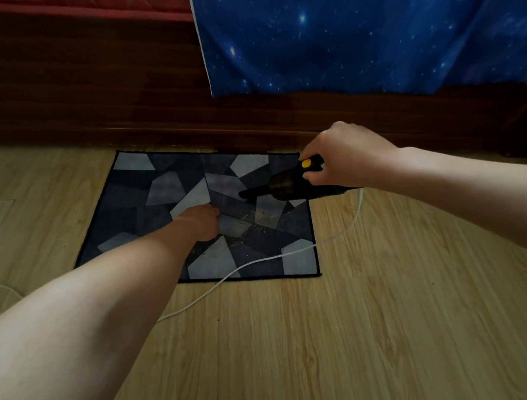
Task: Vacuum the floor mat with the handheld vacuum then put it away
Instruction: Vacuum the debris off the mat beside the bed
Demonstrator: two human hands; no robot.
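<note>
A white cord (251, 261) is trailing across the near right corner of the floor mat (122, 220). At the mat's middle the left hand (202, 222) is resting; its fingers are hidden, so I cannot tell their spread. Crumbs (249, 218) are lying just right of it. Over the mat's far right corner the right hand (338, 156) is wrapping its fingers round the handheld vacuum (288, 187), whose nozzle is pointing toward the mat's middle. Beyond the mat a blue starry cloth (347, 39) is hanging.

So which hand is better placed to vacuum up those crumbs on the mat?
The right hand: it grips the handheld vacuum, whose nozzle points toward the crumbs. The left hand just rests on the mat, holding no tool.
</note>
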